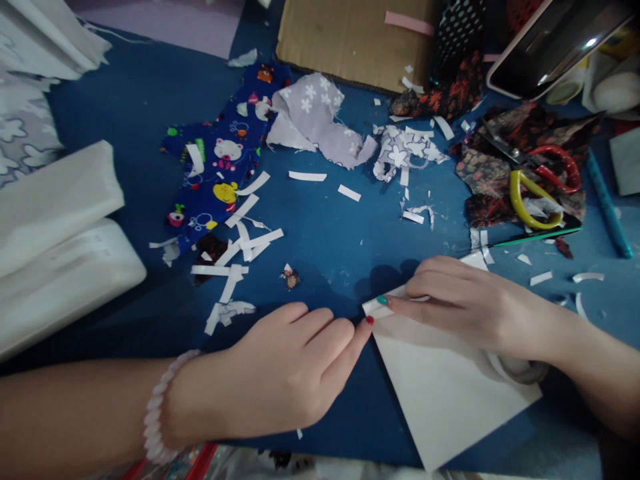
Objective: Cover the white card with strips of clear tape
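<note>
A sheet of white paper [450, 393] lies slanted near the table's front edge, with a narrow folded strip along its far edge. My left hand [295, 373] is closed, wearing a pale beaded bracelet [160, 407]. Its red-nailed fingertip touches the paper's left corner; its thumb is hidden. My right hand [465, 307] rests over the folded edge, fingers curled, the green-nailed digit pressing the fold near that corner. Under the right wrist, a round object, possibly a tape roll [525, 371], sits on the paper, partly covered.
Paper strips [240, 247] and fabric scraps, including blue printed cloth [225, 153] and lilac cloth [320, 120], litter the blue table. Scissors [530, 167] lie on dark floral cloth at right, near a teal pen [610, 203]. Cardboard [350, 40], a phone [555, 47] and a white bundle [65, 280] surround.
</note>
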The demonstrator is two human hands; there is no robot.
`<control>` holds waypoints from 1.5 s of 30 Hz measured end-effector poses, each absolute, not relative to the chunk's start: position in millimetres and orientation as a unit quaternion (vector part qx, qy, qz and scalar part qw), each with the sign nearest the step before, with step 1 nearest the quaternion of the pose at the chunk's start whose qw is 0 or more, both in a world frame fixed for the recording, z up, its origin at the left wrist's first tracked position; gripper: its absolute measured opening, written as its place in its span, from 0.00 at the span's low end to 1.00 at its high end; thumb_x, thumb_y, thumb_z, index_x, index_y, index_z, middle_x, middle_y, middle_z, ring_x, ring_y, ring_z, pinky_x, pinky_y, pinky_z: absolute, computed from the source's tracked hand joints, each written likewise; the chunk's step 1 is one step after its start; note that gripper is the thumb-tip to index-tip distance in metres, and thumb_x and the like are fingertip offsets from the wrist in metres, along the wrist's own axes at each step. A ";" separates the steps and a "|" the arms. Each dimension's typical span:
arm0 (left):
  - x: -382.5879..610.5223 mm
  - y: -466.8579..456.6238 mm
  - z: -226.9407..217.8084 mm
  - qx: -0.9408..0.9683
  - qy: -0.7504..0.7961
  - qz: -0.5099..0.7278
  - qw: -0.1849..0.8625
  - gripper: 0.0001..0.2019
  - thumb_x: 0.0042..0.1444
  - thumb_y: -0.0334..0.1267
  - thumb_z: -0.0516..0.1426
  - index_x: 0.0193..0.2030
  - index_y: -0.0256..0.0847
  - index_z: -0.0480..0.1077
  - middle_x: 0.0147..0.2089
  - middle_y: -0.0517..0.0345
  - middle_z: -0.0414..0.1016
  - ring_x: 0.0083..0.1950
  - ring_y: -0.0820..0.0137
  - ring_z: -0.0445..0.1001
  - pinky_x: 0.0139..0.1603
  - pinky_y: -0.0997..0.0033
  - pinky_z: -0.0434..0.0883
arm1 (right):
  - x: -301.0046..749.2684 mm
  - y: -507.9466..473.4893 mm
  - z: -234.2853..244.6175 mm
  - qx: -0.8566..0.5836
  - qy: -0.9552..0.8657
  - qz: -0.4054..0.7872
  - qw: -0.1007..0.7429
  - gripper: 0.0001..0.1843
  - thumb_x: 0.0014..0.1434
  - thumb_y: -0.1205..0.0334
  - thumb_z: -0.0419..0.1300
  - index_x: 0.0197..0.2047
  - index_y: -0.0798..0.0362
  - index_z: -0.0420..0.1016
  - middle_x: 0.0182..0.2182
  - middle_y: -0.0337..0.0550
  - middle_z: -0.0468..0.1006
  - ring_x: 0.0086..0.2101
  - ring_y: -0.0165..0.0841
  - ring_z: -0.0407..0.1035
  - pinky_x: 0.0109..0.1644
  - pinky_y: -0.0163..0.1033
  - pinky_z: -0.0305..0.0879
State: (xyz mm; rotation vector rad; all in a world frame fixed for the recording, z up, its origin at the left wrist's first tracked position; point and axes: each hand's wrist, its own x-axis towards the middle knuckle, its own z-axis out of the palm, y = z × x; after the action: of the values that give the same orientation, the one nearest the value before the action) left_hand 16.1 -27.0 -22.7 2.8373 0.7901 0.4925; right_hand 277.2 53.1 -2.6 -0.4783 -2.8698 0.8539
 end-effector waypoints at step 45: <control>21.1 -26.8 -19.5 0.927 0.315 0.181 0.087 0.16 0.67 0.28 0.50 0.55 0.42 0.74 0.50 0.50 0.77 0.39 0.62 0.75 0.31 0.64 0.65 | 278.0 52.9 -2.5 -0.289 -0.848 0.440 0.059 0.12 0.69 0.56 0.54 0.41 0.51 0.76 0.29 0.41 0.73 0.31 0.32 0.66 0.35 0.39 0.62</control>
State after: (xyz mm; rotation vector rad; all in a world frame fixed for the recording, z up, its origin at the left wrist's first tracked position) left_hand 21.1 -26.8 -19.5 2.7618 0.9394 0.5388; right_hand 278.0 52.9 -2.5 -0.8753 -2.5694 1.3337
